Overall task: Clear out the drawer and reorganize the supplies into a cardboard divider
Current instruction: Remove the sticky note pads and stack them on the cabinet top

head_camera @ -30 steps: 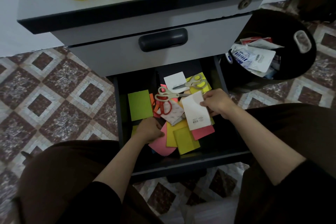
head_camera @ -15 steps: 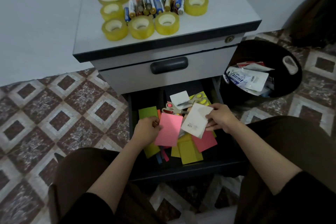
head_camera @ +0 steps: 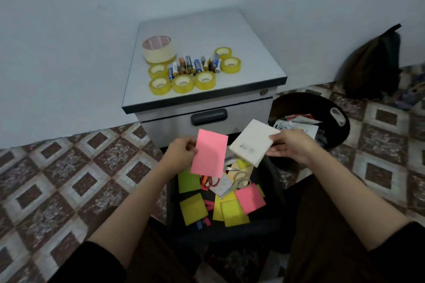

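My left hand [head_camera: 180,154] pinches a pink sticky-note pad [head_camera: 209,153] by its left edge and holds it above the open drawer [head_camera: 171,202]. To the right, my right hand [head_camera: 290,146] grips a white note pad [head_camera: 253,142] at the same height. Below them the drawer holds green, yellow and pink note pads [head_camera: 249,197], scissors [head_camera: 239,181] with pale handles and a second pair with red handles [head_camera: 210,181]. No cardboard divider is in view.
On the cabinet top [head_camera: 241,37] stand several yellow tape rolls [head_camera: 182,84], a large cream tape roll [head_camera: 157,49] and several batteries [head_camera: 193,65]. A black bin [head_camera: 335,108] with paper rubbish stands right of the cabinet. A dark bag [head_camera: 374,64] leans on the wall.
Both hands rose out of the drawer, the left with the pink pad and the right with the white pad. The camera tilted up, bringing the cabinet top into view.
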A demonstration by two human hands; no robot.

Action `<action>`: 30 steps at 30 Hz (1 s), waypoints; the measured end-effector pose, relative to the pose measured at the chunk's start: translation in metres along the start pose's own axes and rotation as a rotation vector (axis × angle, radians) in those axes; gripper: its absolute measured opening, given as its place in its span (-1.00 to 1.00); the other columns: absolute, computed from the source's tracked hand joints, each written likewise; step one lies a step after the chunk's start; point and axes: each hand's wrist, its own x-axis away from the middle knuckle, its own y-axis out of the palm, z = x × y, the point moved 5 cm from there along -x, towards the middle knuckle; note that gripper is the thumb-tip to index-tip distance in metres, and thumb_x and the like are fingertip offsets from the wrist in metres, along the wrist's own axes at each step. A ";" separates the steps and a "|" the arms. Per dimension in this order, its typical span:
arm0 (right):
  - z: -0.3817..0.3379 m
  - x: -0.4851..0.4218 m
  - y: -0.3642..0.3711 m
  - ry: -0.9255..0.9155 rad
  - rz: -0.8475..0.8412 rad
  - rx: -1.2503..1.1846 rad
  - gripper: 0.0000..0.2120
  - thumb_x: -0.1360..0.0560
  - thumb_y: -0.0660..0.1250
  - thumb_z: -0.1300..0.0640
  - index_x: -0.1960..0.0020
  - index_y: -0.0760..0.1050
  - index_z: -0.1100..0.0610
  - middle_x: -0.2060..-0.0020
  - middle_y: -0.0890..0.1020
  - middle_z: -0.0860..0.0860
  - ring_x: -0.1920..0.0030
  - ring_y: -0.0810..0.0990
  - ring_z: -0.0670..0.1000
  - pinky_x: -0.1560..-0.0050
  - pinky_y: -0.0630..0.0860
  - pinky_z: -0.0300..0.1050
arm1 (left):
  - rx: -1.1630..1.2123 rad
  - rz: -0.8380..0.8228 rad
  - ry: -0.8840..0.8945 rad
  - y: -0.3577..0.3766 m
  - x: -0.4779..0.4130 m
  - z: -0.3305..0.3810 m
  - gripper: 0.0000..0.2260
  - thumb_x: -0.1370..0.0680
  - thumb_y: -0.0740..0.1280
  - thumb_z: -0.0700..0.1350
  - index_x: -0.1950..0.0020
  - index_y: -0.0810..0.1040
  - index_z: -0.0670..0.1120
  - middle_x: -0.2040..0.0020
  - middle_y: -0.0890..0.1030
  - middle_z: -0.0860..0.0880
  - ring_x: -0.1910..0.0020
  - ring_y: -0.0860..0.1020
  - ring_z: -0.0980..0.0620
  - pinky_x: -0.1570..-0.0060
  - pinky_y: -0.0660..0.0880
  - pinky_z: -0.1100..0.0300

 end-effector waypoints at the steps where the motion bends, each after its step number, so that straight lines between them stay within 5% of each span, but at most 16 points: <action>1: -0.009 0.005 -0.002 -0.025 -0.012 -0.031 -0.91 -0.54 0.17 0.40 0.09 0.42 0.31 0.23 0.56 0.19 0.29 0.55 0.12 0.40 0.62 -0.15 | 0.012 0.011 0.008 -0.006 0.000 0.007 -0.85 -0.55 0.23 -0.31 0.15 0.49 -0.10 0.19 0.53 -0.12 0.13 0.52 -0.10 0.03 0.54 -0.02; 4: -0.040 0.017 -0.011 -0.139 0.010 -0.075 -0.90 -0.52 0.21 0.41 0.16 0.43 0.31 0.24 0.54 0.19 0.37 0.56 0.09 0.41 0.61 -0.15 | 0.069 0.046 0.017 -0.026 -0.001 0.028 -0.75 -0.55 0.21 -0.29 0.24 0.50 -0.01 0.29 0.54 -0.06 0.20 0.54 -0.08 0.05 0.54 -0.02; 8: -0.089 0.030 -0.020 -0.321 0.062 -0.072 -0.96 -0.49 0.27 0.41 0.12 0.46 0.33 0.41 0.56 0.15 0.57 0.55 -0.02 0.46 0.59 -0.17 | 0.154 0.102 0.049 -0.051 -0.005 0.061 -0.86 -0.55 0.25 -0.27 0.17 0.53 -0.11 0.32 0.53 -0.01 0.27 0.49 0.00 0.15 0.48 0.10; 13: -0.142 0.044 -0.021 -0.601 0.106 -0.009 -0.87 -0.47 0.32 0.39 0.20 0.51 0.22 0.25 0.60 0.13 0.34 0.61 0.02 0.30 0.63 -0.16 | 0.204 0.123 0.134 -0.074 -0.005 0.099 -0.88 -0.56 0.24 -0.31 0.18 0.45 -0.20 0.32 0.49 -0.02 0.38 0.44 0.06 0.39 0.42 0.32; 17: -0.176 0.054 -0.020 -1.038 0.475 0.465 -0.84 -0.45 0.36 0.29 0.00 0.65 0.18 0.20 0.64 0.09 0.24 0.59 0.04 0.20 0.52 -0.20 | 0.230 0.110 0.154 -0.082 -0.012 0.110 -0.86 -0.55 0.25 -0.31 0.19 0.48 -0.17 0.32 0.43 -0.10 0.33 0.45 0.00 0.31 0.46 0.20; 21: -0.180 0.048 0.005 -1.403 0.671 0.879 -0.87 -0.35 0.37 0.32 0.13 0.66 0.26 0.31 0.61 0.15 0.35 0.55 0.14 0.36 0.38 -0.20 | 0.208 0.134 0.174 -0.085 -0.019 0.120 -0.92 -0.55 0.24 -0.30 0.08 0.52 -0.21 0.24 0.46 -0.15 0.31 0.48 -0.01 0.41 0.49 0.31; 25: -0.162 0.018 0.032 -1.485 0.701 1.119 -0.86 -0.32 0.30 0.27 0.27 0.65 0.19 0.36 0.59 0.07 0.38 0.56 0.13 0.48 0.32 -0.29 | 0.222 0.131 0.175 -0.087 -0.029 0.125 -0.84 -0.56 0.24 -0.29 0.16 0.53 -0.11 0.22 0.50 -0.16 0.31 0.50 0.03 0.41 0.48 0.33; 27: -0.151 0.003 0.047 -1.433 0.656 1.298 -0.95 -0.23 0.45 0.30 0.33 0.64 0.18 0.39 0.58 0.06 0.41 0.54 0.11 0.51 0.34 -0.27 | 0.237 0.142 0.164 -0.090 -0.036 0.125 -0.82 -0.55 0.24 -0.30 0.18 0.53 -0.08 0.25 0.50 -0.12 0.29 0.50 0.03 0.37 0.51 0.28; 30: -0.137 -0.011 0.059 -1.342 0.594 1.382 -0.81 -0.08 0.59 0.31 0.37 0.62 0.19 0.43 0.57 0.07 0.43 0.51 0.10 0.50 0.39 -0.21 | 0.259 0.178 0.143 -0.098 -0.048 0.127 -0.90 -0.56 0.25 -0.29 0.05 0.53 -0.14 0.28 0.49 -0.07 0.26 0.50 0.03 0.27 0.48 0.22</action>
